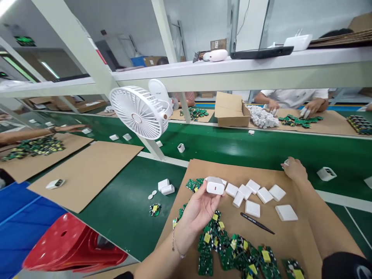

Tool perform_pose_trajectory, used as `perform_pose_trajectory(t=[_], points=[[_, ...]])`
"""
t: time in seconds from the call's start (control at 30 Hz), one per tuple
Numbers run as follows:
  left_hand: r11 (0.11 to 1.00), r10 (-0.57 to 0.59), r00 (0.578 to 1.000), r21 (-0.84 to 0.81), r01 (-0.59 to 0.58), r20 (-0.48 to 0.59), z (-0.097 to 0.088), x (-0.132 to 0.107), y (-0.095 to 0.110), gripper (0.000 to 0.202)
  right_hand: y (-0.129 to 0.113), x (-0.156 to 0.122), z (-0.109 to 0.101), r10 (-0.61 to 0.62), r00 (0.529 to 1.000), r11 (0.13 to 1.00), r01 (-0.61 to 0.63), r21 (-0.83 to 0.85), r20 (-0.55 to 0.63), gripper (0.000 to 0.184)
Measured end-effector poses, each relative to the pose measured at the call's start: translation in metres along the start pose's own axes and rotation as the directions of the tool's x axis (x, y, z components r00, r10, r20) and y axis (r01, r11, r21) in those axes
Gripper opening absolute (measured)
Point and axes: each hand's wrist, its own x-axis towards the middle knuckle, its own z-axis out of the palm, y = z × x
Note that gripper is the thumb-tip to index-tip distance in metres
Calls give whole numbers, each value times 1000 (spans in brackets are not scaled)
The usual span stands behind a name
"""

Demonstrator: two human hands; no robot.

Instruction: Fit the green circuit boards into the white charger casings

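My left hand (200, 209) is closed around a white charger (215, 186), its end with a small reddish port facing me. Farther right, at the edge of the green belt, my right hand (295, 169) has its fingers closed on a small white charger housing (286, 163), mostly hidden by the hand. Between my arms, several white housings (252, 208) lie on a brown cardboard sheet (293, 242). Black tweezers (257, 223) rest just below them. Green circuit boards (232, 248) with yellow parts are heaped nearer to me, partly behind my left forearm.
A white fan (138, 112) is fixed to the frame ahead. White housings (326, 174) sit along the green belt (221, 141). Left of my sheet are two housings (166, 187) and a loose board (155, 209). Co-workers' hands (314, 106) show across the belt and at far left.
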Motion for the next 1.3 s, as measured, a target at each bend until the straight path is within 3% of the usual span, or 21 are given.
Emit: perform_pose_trajectory(t=[0.1,0.17,0.23,0.27,0.33,0.37,0.4,0.47,0.57,0.7,0.8,0.9,0.93,1.0,1.03,1.07,1.1,1.17,1.2,1.3], points=[[1000,-11,1000,-12,11,7,-4,2,-3,30,0,-9,-4,36,998,999,-35,-26,47,49],[1000,-11,1000,9,11,10,-7,5,-7,31,-7,-20,-11,-6,996,1000,8,-22,85,63],[990,60,998,125,-60,2,-10,15,-8,33,-15,-37,-21,-57,991,998,58,-10,119,66],[953,145,989,268,-140,1,-10,24,-7,33,-19,-49,-28,-84,988,996,85,-1,127,64],[721,350,935,622,-304,51,-9,51,1,34,-27,-78,-41,-154,982,988,153,21,113,63],[485,439,891,805,-342,114,-8,69,7,34,-31,-95,-49,-209,974,978,206,41,83,63],[374,461,876,865,-335,140,-7,88,15,37,-35,-113,-57,-260,964,965,257,60,54,64],[257,466,869,915,-311,165,-6,128,33,48,-45,-150,-70,-345,939,934,342,104,15,60],[68,424,883,965,-252,201,-8,173,55,44,-58,-197,-81,-416,909,895,410,176,-2,53],[-121,321,916,970,-210,239,-10,188,61,39,-66,-232,-77,-302,953,923,288,254,16,49],[-196,238,921,944,-265,308,-4,165,51,47,-76,-237,-65,-145,986,934,110,339,80,43],[-209,102,905,898,-387,413,4,113,33,56,-103,-230,-50,-59,993,873,1,487,103,38],[-202,24,885,869,-452,465,5,91,27,63,-115,-226,-44,-60,993,835,-4,550,98,38],[-138,-193,755,744,-654,627,1,48,15,79,-139,-220,-33,-117,985,725,0,689,124,38],[-118,-241,729,726,-677,641,-4,28,11,75,-149,-219,-27,-165,975,655,-4,756,148,39],[-120,-239,743,740,-662,626,-10,10,8,63,-156,-219,-22,-216,959,607,-13,795,181,41],[-135,-189,782,773,-620,594,-19,-6,6,51,-162,-219,-16,-259,941,591,-23,806,217,42],[-161,-4,871,859,-486,492,-40,-30,6,36,-165,-223,-4,-295,911,658,-24,752,288,42],[-159,96,894,894,-419,437,-51,-40,6,34,-165,-226,1,-290,903,714,-16,700,316,41],[-121,262,919,954,-273,296,-79,-61,3,34,-163,-236,16,-279,877,814,0,581,392,30]])
